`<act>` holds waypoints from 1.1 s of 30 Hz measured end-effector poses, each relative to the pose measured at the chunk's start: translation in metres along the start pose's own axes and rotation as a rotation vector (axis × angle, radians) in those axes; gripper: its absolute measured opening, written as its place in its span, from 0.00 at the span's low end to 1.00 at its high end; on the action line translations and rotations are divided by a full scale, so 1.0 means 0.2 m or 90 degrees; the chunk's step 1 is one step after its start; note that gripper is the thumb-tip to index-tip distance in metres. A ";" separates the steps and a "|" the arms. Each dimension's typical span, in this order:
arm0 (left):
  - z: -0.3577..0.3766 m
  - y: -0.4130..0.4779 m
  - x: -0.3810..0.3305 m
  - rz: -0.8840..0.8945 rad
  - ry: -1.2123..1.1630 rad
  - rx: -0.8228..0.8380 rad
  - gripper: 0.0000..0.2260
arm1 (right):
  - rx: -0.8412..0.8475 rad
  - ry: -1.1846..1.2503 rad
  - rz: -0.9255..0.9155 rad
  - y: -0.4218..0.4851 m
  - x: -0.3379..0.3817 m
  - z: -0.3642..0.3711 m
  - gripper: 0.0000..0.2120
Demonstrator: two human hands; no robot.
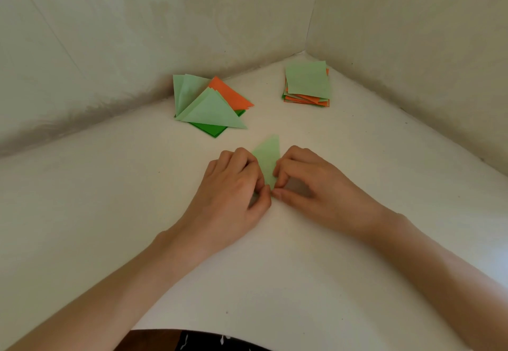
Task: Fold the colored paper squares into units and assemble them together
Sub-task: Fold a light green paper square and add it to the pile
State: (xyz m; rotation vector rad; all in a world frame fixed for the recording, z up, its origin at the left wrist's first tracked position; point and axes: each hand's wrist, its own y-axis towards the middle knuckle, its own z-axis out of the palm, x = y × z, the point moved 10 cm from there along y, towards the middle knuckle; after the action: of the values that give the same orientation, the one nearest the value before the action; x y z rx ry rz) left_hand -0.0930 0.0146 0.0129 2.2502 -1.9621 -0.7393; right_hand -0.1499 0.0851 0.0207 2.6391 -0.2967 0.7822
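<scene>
A light green paper piece (268,155), folded to a narrow triangle, lies on the white surface between my hands with its tip pointing away from me. My left hand (233,194) pinches its near left edge with curled fingers and thumb. My right hand (310,183) pinches its near right edge, fingertips meeting the left thumb at the paper's near corner, which is hidden. A pile of folded triangles (211,108) in light green, orange and dark green lies behind on the left. A stack of flat squares (308,82), light green on top with orange below, sits at the back right.
The white surface (110,185) ends at pale walls that meet in a corner (305,52) behind the square stack. The near edge (220,330) of the surface runs along the bottom, with dark patterned cloth below it.
</scene>
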 end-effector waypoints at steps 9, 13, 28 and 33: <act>-0.01 -0.02 0.04 0.001 -0.045 0.030 0.07 | -0.020 -0.109 -0.097 0.00 0.07 0.00 0.12; -0.07 -0.06 0.02 0.072 -0.066 0.044 0.06 | -0.024 -0.099 -0.097 0.00 0.06 -0.01 0.12; -0.09 0.01 0.07 0.166 -0.129 0.100 0.24 | 0.035 -0.090 -0.018 -0.02 0.01 0.00 0.19; -0.06 0.05 0.07 0.182 -0.120 0.142 0.23 | 0.046 -0.087 -0.037 -0.01 0.00 -0.01 0.16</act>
State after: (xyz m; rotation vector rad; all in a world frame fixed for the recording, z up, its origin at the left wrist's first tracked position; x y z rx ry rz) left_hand -0.0976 -0.0038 0.0222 2.0015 -2.5005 -0.7537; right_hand -0.1498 0.0872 0.0210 2.7611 -0.2304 0.6050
